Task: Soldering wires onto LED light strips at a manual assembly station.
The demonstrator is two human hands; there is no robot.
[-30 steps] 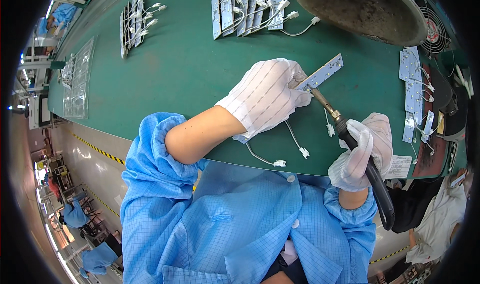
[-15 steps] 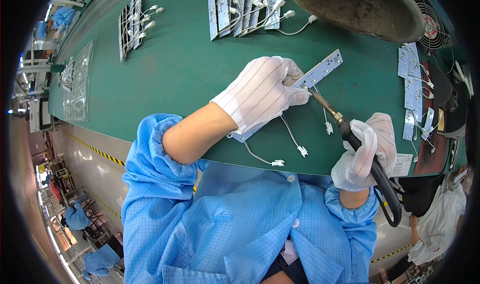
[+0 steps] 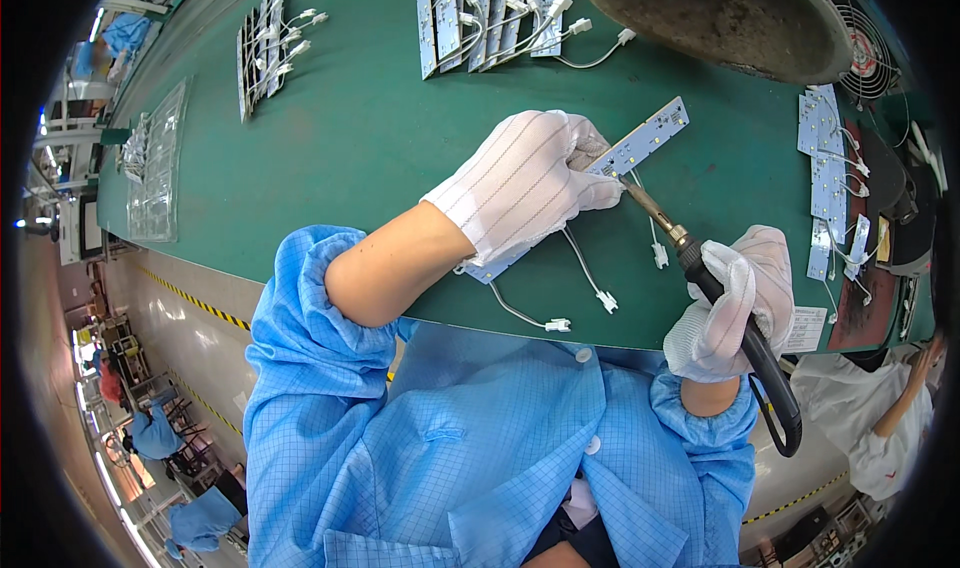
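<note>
My left hand point(image 3: 530, 178), in a white striped glove, is closed on a narrow pale-blue LED circuit board point(image 3: 645, 142). The board slants up to the right, and my glove hides its middle. White wires with plugs, such as one connector point(image 3: 606, 301), hang from it over the green table. In my gloved right hand point(image 3: 735, 298) is a soldering iron point(image 3: 720, 293) with a black handle, gripped like a pen. Its tip meets or nearly meets the board's lower edge beside my left fingertips; exact contact is hard to make out.
Wired LED boards point(image 3: 490, 18) lie in a row at the back, with another bundle point(image 3: 262, 53) at far left. More boards point(image 3: 827, 168) lie on the right. A dark fume hood point(image 3: 715, 18) overhangs the back right. A clear plastic tray point(image 3: 155, 168) sits left. Someone in white point(image 3: 870, 418) is at right.
My hands, the board and the soldering iron hold almost the same place. At the right, the person in white has shifted, and a bare forearm now shows there.
</note>
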